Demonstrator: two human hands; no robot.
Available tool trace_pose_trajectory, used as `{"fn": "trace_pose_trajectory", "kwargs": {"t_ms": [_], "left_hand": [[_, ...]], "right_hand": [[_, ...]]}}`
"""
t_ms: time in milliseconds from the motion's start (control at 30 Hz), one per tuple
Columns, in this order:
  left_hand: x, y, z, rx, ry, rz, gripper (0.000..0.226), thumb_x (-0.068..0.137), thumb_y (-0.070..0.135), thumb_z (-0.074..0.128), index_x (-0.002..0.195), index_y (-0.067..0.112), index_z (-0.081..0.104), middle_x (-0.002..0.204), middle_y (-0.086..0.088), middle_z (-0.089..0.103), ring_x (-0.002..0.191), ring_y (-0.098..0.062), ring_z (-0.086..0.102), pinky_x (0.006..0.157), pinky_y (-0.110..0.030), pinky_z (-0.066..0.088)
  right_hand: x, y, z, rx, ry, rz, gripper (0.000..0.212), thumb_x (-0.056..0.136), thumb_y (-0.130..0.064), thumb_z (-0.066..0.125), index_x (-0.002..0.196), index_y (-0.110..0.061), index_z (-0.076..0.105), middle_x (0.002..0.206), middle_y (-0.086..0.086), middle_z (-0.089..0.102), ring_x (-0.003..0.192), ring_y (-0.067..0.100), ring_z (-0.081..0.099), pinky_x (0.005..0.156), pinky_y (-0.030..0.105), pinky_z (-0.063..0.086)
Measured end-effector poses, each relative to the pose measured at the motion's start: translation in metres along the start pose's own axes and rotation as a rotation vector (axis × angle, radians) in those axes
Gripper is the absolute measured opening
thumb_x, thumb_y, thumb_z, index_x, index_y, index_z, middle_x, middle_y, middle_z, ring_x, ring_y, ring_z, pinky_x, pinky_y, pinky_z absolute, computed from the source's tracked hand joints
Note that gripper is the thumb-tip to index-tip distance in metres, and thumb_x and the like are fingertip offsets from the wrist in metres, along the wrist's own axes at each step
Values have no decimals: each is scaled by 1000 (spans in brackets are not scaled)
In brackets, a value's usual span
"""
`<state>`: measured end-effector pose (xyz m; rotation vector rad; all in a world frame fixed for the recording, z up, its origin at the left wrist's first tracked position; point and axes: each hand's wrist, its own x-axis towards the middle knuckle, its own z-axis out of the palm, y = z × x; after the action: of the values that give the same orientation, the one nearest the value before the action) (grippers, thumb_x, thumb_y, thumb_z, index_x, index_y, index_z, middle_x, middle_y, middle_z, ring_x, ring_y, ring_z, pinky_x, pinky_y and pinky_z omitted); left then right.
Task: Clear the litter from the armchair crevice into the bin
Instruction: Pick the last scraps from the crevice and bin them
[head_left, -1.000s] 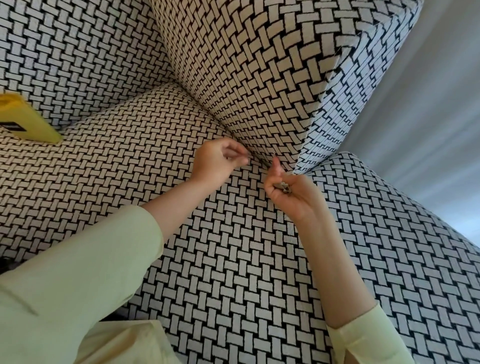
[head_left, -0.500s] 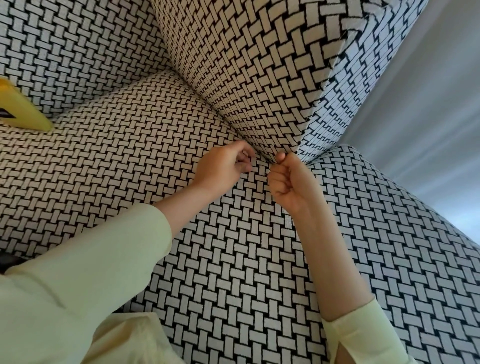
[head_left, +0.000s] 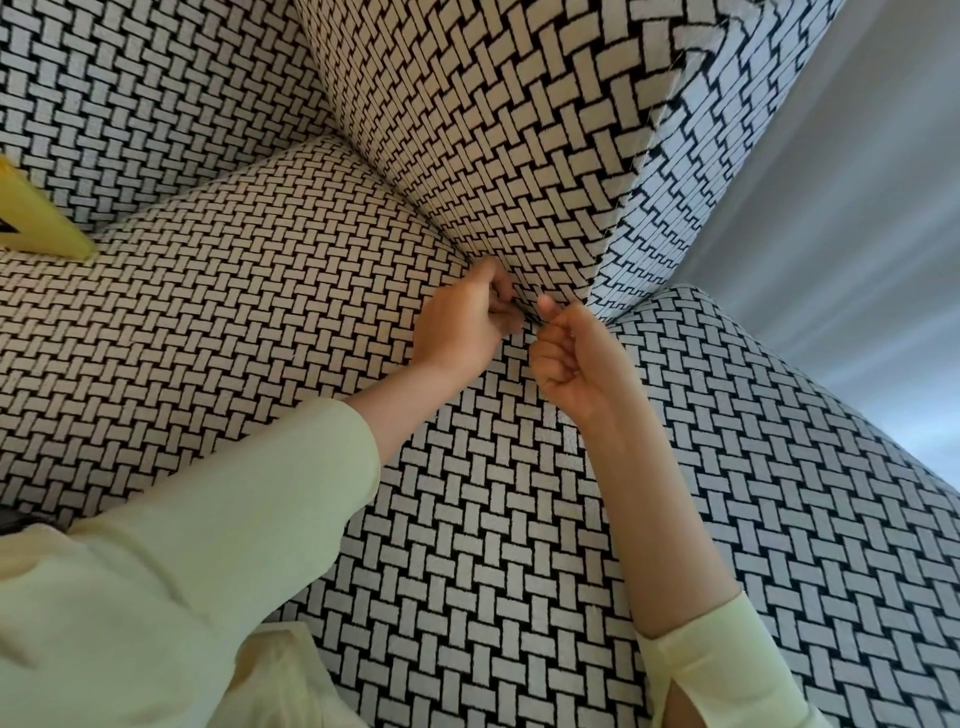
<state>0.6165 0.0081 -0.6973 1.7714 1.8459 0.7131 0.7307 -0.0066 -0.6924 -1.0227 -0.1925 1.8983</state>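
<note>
The armchair has a black-and-white woven cover. Its crevice runs between the seat cushion and the armrest. My left hand is at the front end of that crevice, thumb up and fingers curled, pinching a thin dark bit of litter at the seam. My right hand sits just beside it as a closed fist with the thumb on top, almost touching the left fingertips. The litter it took into its palm is hidden inside the fist. No bin is in view.
A yellow object lies at the back left of the seat. A second patterned cushion surface extends to the right. Pale grey curtain or wall fills the right side. My light green sleeves cover the lower left.
My right hand, open a second ago with small litter pieces in its palm, has closed into a fist. Both hands have drawn closer together at the crevice end.
</note>
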Motion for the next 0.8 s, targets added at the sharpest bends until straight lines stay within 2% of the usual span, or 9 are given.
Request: {"fn": "trace_pose_trajectory", "kwargs": {"t_ms": [67,167,333,433,533,633,700,767,800], "left_hand": [[-4,-3,-3,-213,-33,-52,27,81,12,68,79,21,43,80,8,64,79,-11,62,64,-20,46],[-11,-10,-13,-451,-155,-51,34,77,5,71,72,22,42,77,5,65,79,-5,64,75,-14,49],[-19,-14,-20,-408,-414,0,32,67,6,78,75,23,52,67,13,69,66,11,63,77,-5,47],[-21,-12,-21,-334,-481,28,36,61,6,82,75,25,55,66,16,68,65,13,62,77,-5,47],[-22,-6,-18,-132,-445,117,36,66,13,81,71,30,50,69,16,66,66,7,59,80,-22,46],[-25,-4,-13,46,-341,171,35,77,17,71,74,32,39,76,15,64,72,-4,58,71,-28,45],[-25,-3,-13,-123,-218,92,39,81,12,67,75,31,34,77,14,61,80,-10,61,70,-24,48],[-23,0,-19,-399,-83,-21,41,80,9,69,76,28,32,73,15,61,78,-2,61,67,-3,44],[-22,4,-22,-497,-55,-48,41,78,9,71,75,25,33,69,14,63,72,5,61,63,1,42]], "right_hand": [[-1,-3,-1,-19,-22,25,30,94,-7,31,75,-13,54,35,-10,26,25,2,19,24,11,15],[0,-4,-3,-1,-21,40,30,94,-7,31,75,-14,54,35,-10,26,26,2,20,24,11,15],[-2,-5,-1,307,-109,154,15,73,-1,43,73,-11,55,36,-6,24,24,6,21,24,13,15],[-3,-5,-1,356,-118,164,17,78,-1,41,75,-10,55,36,-5,25,24,7,21,25,13,15],[-2,-5,-2,346,-95,157,26,91,-5,34,76,-10,54,35,-5,25,24,6,21,26,12,14],[-4,-6,-2,337,-96,145,20,82,-1,37,75,-10,53,35,-5,26,24,6,21,26,12,15],[-4,-1,0,376,-52,117,24,87,-3,34,72,-10,52,35,-6,27,24,6,22,26,12,17],[-3,6,4,400,47,49,29,95,-8,31,74,-10,50,40,-4,32,29,7,26,28,12,22],[-3,10,8,397,94,17,28,96,-8,30,77,-10,50,47,-2,37,36,7,31,32,13,26]]}}
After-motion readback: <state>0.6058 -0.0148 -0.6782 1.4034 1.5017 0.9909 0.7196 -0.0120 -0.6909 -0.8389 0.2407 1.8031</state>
